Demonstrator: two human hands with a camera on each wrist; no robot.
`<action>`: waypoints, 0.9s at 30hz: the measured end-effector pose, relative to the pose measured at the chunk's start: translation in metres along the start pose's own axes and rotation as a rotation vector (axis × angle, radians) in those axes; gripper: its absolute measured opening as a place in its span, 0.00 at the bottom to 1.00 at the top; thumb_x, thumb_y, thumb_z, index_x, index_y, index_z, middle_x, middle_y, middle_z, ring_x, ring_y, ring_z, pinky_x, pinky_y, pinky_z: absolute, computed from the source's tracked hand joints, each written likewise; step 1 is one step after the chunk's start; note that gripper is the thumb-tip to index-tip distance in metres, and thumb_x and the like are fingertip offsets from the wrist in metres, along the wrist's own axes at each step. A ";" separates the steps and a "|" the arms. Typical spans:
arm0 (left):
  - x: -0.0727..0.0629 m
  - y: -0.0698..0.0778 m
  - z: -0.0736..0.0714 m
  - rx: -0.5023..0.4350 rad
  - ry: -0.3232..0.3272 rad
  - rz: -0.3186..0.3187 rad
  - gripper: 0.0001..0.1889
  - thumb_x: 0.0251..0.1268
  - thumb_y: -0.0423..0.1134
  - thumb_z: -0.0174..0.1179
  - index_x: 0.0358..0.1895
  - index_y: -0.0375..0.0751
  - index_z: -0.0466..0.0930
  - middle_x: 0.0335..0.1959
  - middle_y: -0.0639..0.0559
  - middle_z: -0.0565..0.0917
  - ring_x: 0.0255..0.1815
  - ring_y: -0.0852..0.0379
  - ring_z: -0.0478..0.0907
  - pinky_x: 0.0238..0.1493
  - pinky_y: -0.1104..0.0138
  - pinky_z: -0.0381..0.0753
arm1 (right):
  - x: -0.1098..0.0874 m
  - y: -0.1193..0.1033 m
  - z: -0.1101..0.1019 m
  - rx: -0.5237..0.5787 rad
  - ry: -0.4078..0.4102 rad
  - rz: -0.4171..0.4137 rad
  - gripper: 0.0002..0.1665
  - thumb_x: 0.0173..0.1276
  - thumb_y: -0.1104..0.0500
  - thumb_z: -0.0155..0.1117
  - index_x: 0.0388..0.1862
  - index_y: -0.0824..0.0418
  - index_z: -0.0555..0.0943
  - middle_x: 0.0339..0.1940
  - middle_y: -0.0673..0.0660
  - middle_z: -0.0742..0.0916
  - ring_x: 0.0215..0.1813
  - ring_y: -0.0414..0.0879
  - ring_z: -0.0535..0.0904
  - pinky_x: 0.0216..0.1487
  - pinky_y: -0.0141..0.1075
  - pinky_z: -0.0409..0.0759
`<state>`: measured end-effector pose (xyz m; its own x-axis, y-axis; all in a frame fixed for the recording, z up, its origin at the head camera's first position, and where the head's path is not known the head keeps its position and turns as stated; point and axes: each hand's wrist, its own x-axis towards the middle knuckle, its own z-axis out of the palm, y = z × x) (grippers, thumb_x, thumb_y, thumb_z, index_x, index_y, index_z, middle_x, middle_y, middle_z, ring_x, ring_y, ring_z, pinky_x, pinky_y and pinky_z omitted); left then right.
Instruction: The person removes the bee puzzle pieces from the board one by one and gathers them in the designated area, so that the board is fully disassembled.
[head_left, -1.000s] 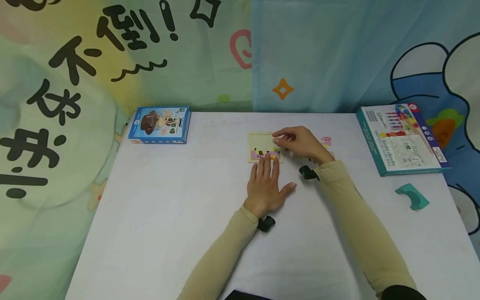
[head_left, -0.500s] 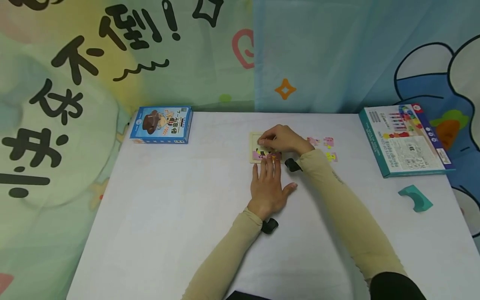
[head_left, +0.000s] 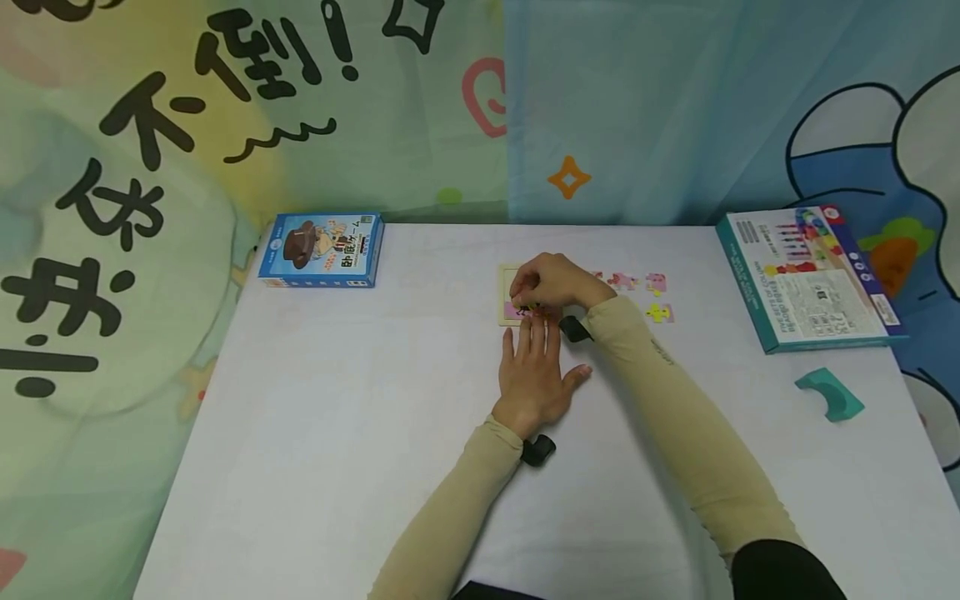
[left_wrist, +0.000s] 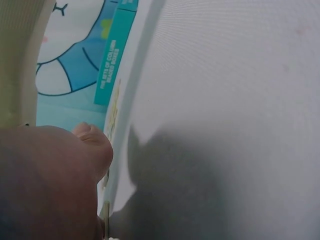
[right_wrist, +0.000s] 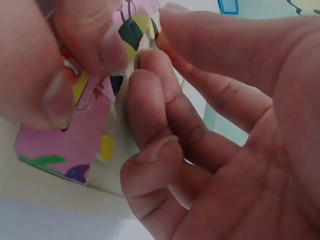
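Note:
A pale puzzle tray (head_left: 505,283) lies at the table's far middle, with pink picture pieces along its near side. My left hand (head_left: 531,379) lies flat with straight fingers, its fingertips on the joined pieces (right_wrist: 57,142) at the near edge. Over the tray, my right hand (head_left: 555,282) pinches a puzzle piece (right_wrist: 131,32) with black, yellow and pink print between thumb and fingers, against the assembled row. The right wrist view shows its other fingers curled. Much of the tray is hidden under the right hand.
Loose puzzle pieces (head_left: 658,312) lie right of the tray. A blue box (head_left: 321,250) stands at the back left, a larger teal-edged box (head_left: 810,279) at the back right. A teal arch block (head_left: 831,393) lies near the right table edge.
My right hand has moved left from the tray's right edge and then slightly nearer, down to the pieces, uncovering loose pieces on the right. The left hand stays in place.

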<state>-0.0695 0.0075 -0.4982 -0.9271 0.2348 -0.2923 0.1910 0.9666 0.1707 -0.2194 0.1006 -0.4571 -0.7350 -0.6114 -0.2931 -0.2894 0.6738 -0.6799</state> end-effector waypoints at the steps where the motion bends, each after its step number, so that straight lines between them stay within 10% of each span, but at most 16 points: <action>1: 0.000 0.000 0.000 0.000 -0.004 0.000 0.48 0.80 0.74 0.33 0.89 0.45 0.40 0.90 0.46 0.44 0.91 0.48 0.40 0.88 0.48 0.42 | 0.000 0.001 0.000 0.012 0.000 0.006 0.09 0.73 0.59 0.72 0.46 0.63 0.90 0.41 0.60 0.93 0.45 0.52 0.88 0.51 0.46 0.84; 7: 0.001 0.000 -0.001 0.000 -0.029 -0.001 0.48 0.79 0.74 0.32 0.89 0.46 0.37 0.91 0.47 0.41 0.91 0.49 0.39 0.88 0.47 0.41 | 0.002 0.007 0.000 0.080 0.017 0.019 0.07 0.70 0.59 0.75 0.42 0.62 0.88 0.37 0.59 0.91 0.39 0.48 0.86 0.38 0.35 0.80; 19: -0.002 0.000 -0.005 -0.015 -0.010 0.009 0.48 0.80 0.74 0.33 0.89 0.47 0.38 0.91 0.48 0.43 0.91 0.50 0.40 0.87 0.45 0.41 | -0.001 0.006 0.002 0.081 0.037 0.029 0.10 0.72 0.59 0.74 0.48 0.63 0.89 0.41 0.58 0.91 0.45 0.49 0.86 0.53 0.43 0.82; 27: -0.002 -0.001 -0.005 -0.007 0.014 0.006 0.48 0.79 0.74 0.34 0.89 0.46 0.39 0.91 0.47 0.43 0.91 0.49 0.40 0.87 0.43 0.41 | -0.011 0.010 -0.002 0.116 0.074 0.043 0.13 0.80 0.57 0.65 0.53 0.64 0.87 0.44 0.60 0.91 0.44 0.50 0.85 0.46 0.38 0.80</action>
<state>-0.0692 0.0054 -0.4933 -0.9302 0.2394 -0.2782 0.1947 0.9644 0.1790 -0.2153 0.1147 -0.4589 -0.7899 -0.5477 -0.2758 -0.1869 0.6434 -0.7424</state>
